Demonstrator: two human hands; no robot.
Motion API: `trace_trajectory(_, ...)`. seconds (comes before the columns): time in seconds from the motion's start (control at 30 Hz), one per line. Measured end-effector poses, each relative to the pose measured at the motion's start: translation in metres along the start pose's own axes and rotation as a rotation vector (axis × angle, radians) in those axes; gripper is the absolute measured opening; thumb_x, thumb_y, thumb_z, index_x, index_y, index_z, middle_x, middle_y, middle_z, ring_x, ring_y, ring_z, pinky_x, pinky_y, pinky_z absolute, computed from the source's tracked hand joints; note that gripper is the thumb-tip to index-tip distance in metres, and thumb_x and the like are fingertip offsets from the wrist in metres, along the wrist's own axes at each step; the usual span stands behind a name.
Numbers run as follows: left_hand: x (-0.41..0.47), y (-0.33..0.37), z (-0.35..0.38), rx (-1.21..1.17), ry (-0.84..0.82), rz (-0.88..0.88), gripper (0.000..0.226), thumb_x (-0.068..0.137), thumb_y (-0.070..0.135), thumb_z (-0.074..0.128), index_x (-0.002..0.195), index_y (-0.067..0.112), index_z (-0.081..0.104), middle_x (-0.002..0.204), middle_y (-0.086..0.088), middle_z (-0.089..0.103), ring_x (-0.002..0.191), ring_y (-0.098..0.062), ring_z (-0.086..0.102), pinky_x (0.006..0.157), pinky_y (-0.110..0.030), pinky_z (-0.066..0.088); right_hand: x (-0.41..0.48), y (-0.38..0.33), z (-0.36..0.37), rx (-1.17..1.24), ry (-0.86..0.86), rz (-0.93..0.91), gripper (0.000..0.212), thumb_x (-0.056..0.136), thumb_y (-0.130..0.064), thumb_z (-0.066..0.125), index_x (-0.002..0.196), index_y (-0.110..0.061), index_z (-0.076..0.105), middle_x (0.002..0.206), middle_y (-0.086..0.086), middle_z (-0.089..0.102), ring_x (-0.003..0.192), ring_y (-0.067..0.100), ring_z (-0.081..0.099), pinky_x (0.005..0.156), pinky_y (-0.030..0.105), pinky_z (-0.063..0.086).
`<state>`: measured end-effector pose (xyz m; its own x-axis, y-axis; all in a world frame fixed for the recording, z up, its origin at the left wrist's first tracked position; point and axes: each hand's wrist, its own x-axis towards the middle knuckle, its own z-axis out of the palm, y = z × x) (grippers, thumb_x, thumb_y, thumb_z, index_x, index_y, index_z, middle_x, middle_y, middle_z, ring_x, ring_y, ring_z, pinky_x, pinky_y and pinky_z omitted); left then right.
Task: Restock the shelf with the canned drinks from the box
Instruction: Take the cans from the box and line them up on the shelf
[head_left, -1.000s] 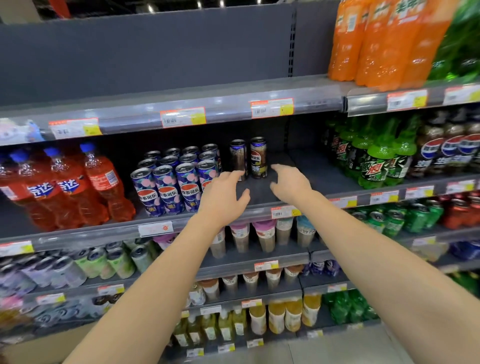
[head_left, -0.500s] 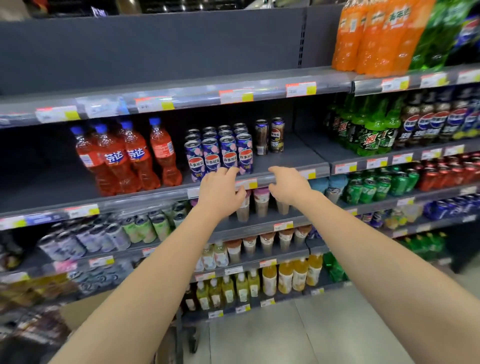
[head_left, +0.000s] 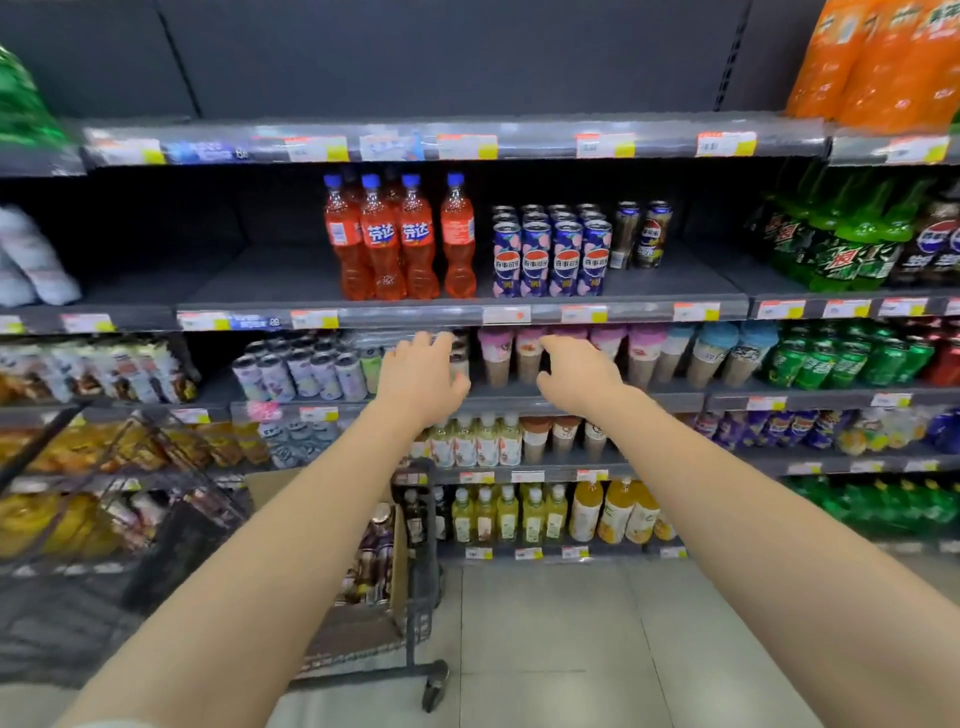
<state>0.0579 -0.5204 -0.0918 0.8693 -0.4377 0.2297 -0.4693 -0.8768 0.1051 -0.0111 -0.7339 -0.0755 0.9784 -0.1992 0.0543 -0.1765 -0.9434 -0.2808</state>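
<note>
Both hands are out in front and neither one's holding anything. The left hand (head_left: 422, 375) hangs in front of the row one level under the can shelf, fingers loose and slightly apart, thumb sticking out to the side. The right hand (head_left: 577, 371) is near it in front of the cup drinks (head_left: 644, 356), same deal: fingers relaxed, a bit curled, nothing in them. Can't tell if any fingertip actually touches the stuff behind. The shelf (head_left: 680, 278) above the hands has a block of blue cans (head_left: 551, 260) standing upright, four across at the front with more rows behind. Two darker cans (head_left: 641, 234) sit just beside that block on the right, set further back. Orange soda bottles (head_left: 400, 244) stand to the left of the blue block. The box (head_left: 397, 564) is down low, left of centre, a cardboard one sitting in a black shopping cart (head_left: 422, 613) on the tiled floor. You can see the tops of more canned drinks (head_left: 371, 566) inside it, though they're pretty blurry.
</note>
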Motion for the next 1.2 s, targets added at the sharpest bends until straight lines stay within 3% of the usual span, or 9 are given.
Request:
trace_trajectory(0.27,-0.127,-0.09,0.006,0.051,-0.141,-0.145,0.053,0.1,0.048,0.05,0.143,0.018,0.047,0.126,-0.013,0.059,0.106,-0.035,0.061,0.082,-0.045,0.054,-0.061,-0.095,0.087,0.07,-0.144,-0.078,0.057,0.101,-0.023,0.052,0.155,-0.02,0.036,0.153,0.005,0.047,0.128,0.029,0.054,0.09,0.041,0.055)
trace_trajectory(0.5,-0.183,-0.187,0.025,0.028,-0.22,-0.28,0.059,0.1,0.05,0.05,0.15,0.019,0.042,0.136,-0.012,0.056,0.115,-0.035,0.06,0.091,-0.047,0.055,-0.06,-0.182,0.156,0.096,-0.269,-0.105,0.049,0.1,-0.022,0.054,0.147,-0.012,0.044,0.136,0.013,0.057,0.115,0.033,0.059,0.085,0.043,0.056)
trace_trajectory(0.63,-0.184,-0.257,0.046,0.001,-0.26,-0.331,0.058,0.099,0.047,0.05,0.147,0.015,0.044,0.136,-0.014,0.055,0.119,-0.037,0.057,0.095,-0.047,0.051,-0.036,-0.234,0.198,0.115,-0.328,-0.149,0.054,0.098,-0.021,0.054,0.15,-0.015,0.042,0.131,0.011,0.062,0.105,0.031,0.064,0.078,0.04,0.058)
trace_trajectory(0.73,-0.174,-0.312,0.068,-0.013,-0.29,-0.337,0.051,0.098,0.046,0.048,0.138,0.014,0.049,0.131,-0.014,0.057,0.113,-0.037,0.058,0.091,-0.047,0.052,-0.009,-0.27,0.236,0.1,-0.384,-0.137,0.061,0.099,-0.022,0.054,0.155,-0.012,0.034,0.144,0.014,0.054,0.119,0.032,0.06,0.091,0.045,0.056)
trace_trajectory(0.8,-0.165,-0.343,0.085,-0.038,-0.311,-0.328,0.043,0.1,0.047,0.046,0.127,0.014,0.052,0.124,-0.014,0.058,0.11,-0.038,0.058,0.089,-0.046,0.051,0.008,-0.291,0.261,0.094,-0.409,-0.087,0.059,0.099,-0.021,0.054,0.155,-0.011,0.035,0.144,0.015,0.054,0.123,0.033,0.058,0.093,0.042,0.055)
trace_trajectory(0.9,-0.151,-0.384,0.108,-0.063,-0.367,-0.31,0.04,0.102,0.046,0.043,0.122,0.012,0.052,0.121,-0.016,0.058,0.11,-0.039,0.057,0.089,-0.046,0.048,0.032,-0.32,0.295,0.102,-0.432,-0.003,0.055,0.099,-0.022,0.055,0.151,-0.012,0.041,0.133,0.014,0.062,0.111,0.032,0.064,0.086,0.042,0.058)
trace_trajectory(1.07,-0.126,-0.437,0.143,-0.075,-0.486,-0.296,0.045,0.1,0.046,0.049,0.134,0.016,0.049,0.132,-0.014,0.056,0.119,-0.039,0.056,0.094,-0.047,0.048,0.066,-0.346,0.333,0.11,-0.478,0.109,0.05,0.094,-0.02,0.054,0.144,-0.014,0.049,0.119,0.015,0.066,0.097,0.032,0.066,0.079,0.042,0.06)
trace_trajectory(1.2,-0.112,-0.46,0.173,-0.121,-0.551,-0.319,0.055,0.097,0.047,0.056,0.143,0.019,0.047,0.136,-0.013,0.055,0.123,-0.038,0.055,0.098,-0.047,0.048,0.087,-0.346,0.368,0.102,-0.506,0.133,0.037,0.085,-0.021,0.055,0.122,-0.019,0.062,0.107,0.013,0.072,0.095,0.035,0.067,0.083,0.043,0.059)
